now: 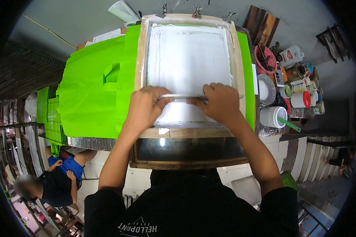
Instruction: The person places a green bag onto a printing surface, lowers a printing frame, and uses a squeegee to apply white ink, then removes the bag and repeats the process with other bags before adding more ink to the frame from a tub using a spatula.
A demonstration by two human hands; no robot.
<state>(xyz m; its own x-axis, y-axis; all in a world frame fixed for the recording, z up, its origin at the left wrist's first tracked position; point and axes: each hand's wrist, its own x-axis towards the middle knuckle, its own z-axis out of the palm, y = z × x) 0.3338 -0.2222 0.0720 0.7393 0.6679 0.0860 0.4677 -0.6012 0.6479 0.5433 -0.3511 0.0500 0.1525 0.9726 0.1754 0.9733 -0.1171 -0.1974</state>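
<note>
While the left hand [143, 106] clasps a grey bar [182, 96], right hand [222, 103] gripping it, both curled.

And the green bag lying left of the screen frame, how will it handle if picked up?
Probably floppy: the green bag has a thin handle flap that folds. Likely light for its size, looking like flat sheet material. Might drag a neighbour, as green layers overlap beside the wooden frame.
</note>
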